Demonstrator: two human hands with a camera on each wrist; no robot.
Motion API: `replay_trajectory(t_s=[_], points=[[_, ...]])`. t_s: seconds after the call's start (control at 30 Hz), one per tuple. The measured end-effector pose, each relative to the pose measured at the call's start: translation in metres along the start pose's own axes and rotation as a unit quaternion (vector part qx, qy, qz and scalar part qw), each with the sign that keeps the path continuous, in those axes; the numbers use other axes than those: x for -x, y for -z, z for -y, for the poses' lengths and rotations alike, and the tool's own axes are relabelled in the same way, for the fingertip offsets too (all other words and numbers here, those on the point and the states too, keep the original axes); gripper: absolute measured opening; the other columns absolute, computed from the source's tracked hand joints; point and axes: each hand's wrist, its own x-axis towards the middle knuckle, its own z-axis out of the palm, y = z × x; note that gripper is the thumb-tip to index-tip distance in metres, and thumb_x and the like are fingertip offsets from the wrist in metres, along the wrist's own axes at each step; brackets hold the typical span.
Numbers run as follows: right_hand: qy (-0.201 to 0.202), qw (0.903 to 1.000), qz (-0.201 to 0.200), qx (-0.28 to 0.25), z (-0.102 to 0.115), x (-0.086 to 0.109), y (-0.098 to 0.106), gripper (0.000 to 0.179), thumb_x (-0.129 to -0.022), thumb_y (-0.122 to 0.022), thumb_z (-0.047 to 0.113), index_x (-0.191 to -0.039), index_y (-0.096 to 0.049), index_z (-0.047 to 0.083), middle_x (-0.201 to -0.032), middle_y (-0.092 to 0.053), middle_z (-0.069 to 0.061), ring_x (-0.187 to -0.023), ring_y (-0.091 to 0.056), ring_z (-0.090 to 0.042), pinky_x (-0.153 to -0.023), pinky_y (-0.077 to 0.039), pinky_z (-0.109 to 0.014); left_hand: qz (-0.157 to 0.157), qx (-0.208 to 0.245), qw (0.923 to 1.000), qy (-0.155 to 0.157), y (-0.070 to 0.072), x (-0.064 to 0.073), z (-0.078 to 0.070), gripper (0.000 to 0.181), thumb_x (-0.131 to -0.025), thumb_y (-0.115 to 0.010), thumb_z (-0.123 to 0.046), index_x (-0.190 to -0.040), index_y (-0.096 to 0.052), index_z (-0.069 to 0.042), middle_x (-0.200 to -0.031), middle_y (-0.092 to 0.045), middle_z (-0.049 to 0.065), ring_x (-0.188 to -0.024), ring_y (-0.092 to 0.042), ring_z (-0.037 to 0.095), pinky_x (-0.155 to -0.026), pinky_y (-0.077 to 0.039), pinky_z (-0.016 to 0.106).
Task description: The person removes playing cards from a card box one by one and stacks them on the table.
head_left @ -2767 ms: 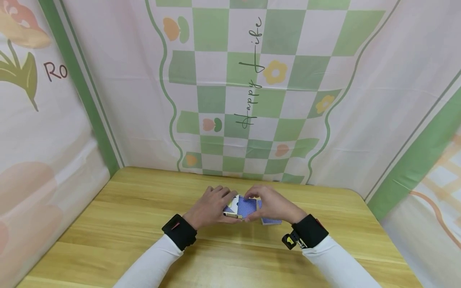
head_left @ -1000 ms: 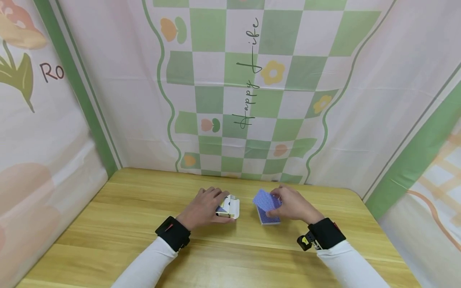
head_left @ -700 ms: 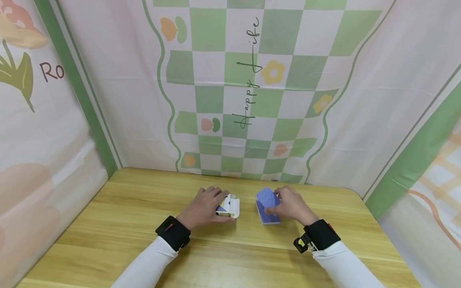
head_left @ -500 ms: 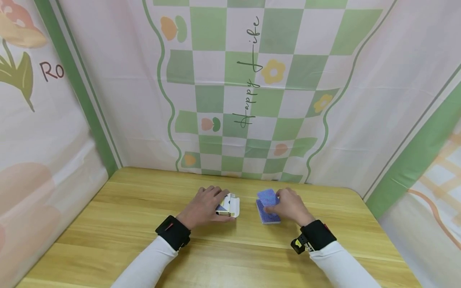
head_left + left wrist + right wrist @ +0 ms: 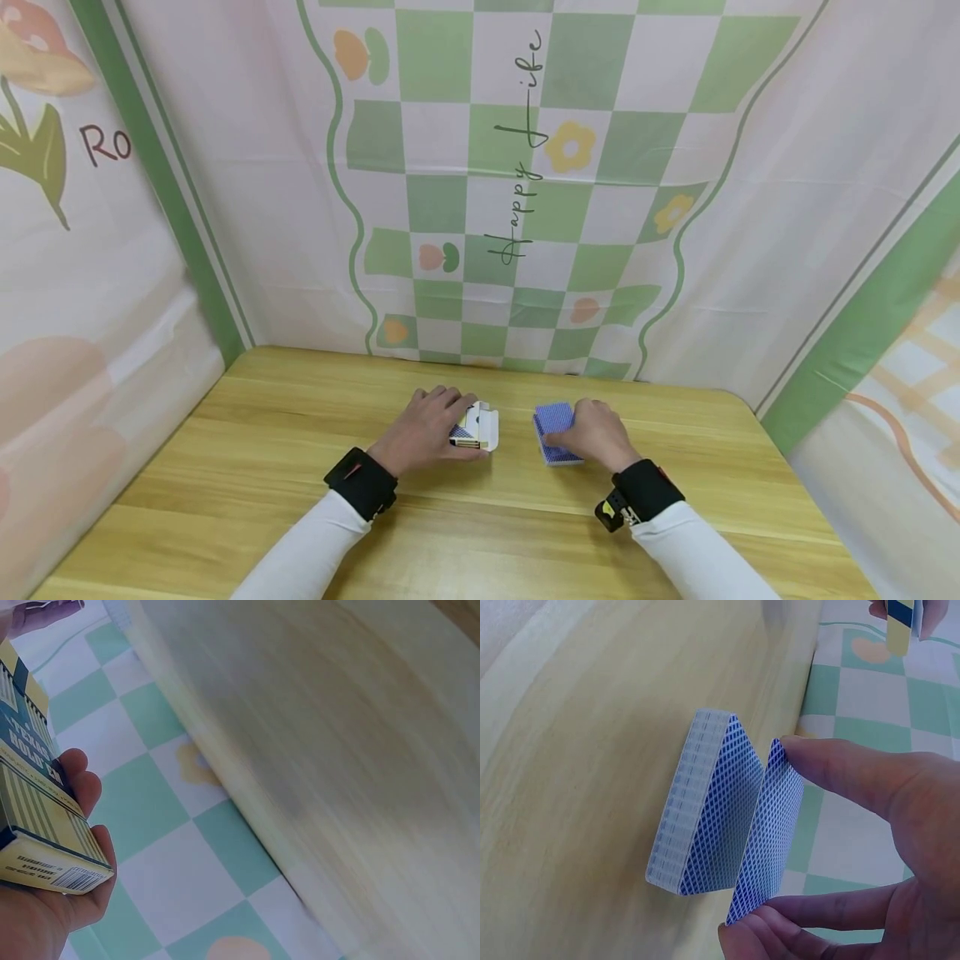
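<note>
My left hand [image 5: 423,429] grips a yellow and dark blue playing card box [image 5: 34,761] lettered "Texas Hold'em". In the head view, the white flap [image 5: 489,429] at the box's right end stands open, and the fingers cover much of the box. With fingertips at opposite edges, my right hand [image 5: 596,433] pinches a blue-backed playing card [image 5: 769,825]; it looks very thin, perhaps just one. Close beside this card is a squared deck of blue-backed cards [image 5: 724,806] on the table. The right wrist view shows a narrow gap between card and deck.
The wooden table [image 5: 315,400] runs back to a hanging cloth [image 5: 435,208] with green and white checks. More printed cloth [image 5: 135,275] hangs along the left side, and another sheet [image 5: 847,350] on the right.
My right hand has gone from the box's mouth rightward with the card to the deck, then lowered it and turned it in line with the deck. The left hand shifted slightly left with the box.
</note>
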Motion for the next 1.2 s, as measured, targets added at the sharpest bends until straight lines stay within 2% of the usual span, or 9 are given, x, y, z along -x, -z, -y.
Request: replay_trajectory(t_s=[0.3, 0.57, 1.2], points=[[-0.010, 0.9998, 0.017, 0.001, 0.001, -0.001, -0.006, 0.056, -0.065, -0.077, 0.045, -0.088, -0.056, -0.002, -0.072, -0.055, -0.008, -0.062, -0.053, -0.019, -0.051, -0.042, -0.030, 0.011, 0.006, 0.9999, 0.005, 0.000, 0.000, -0.001, 0.079, -0.072, -0.053, -0.073, -0.126, -0.052, -0.015, -0.104, -0.056, 0.002, -0.095, -0.052, 0.018, -0.077, -0.042, 0.043], [-0.010, 0.9998, 0.013, 0.007, 0.001, -0.001, -0.009, 0.058, -0.064, -0.077, 0.046, -0.088, -0.055, -0.002, -0.071, -0.054, -0.008, -0.061, -0.053, -0.018, -0.051, -0.042, -0.031, 0.021, 0.008, 0.9997, 0.012, 0.000, 0.000, -0.001, 0.080, -0.073, -0.052, -0.074, -0.127, -0.051, -0.015, -0.107, -0.056, 0.002, -0.098, -0.051, 0.018, -0.079, -0.041, 0.043], [-0.017, 0.9997, 0.014, 0.007, 0.001, -0.002, -0.014, 0.065, -0.063, -0.077, 0.048, -0.094, -0.055, -0.004, -0.075, -0.055, -0.010, -0.063, -0.053, -0.020, -0.052, -0.043, -0.031, 0.002, 0.006, 1.0000, 0.003, -0.003, 0.000, -0.001, 0.080, -0.071, -0.055, -0.073, -0.126, -0.052, -0.015, -0.102, -0.056, 0.001, -0.095, -0.052, 0.018, -0.075, -0.041, 0.042]])
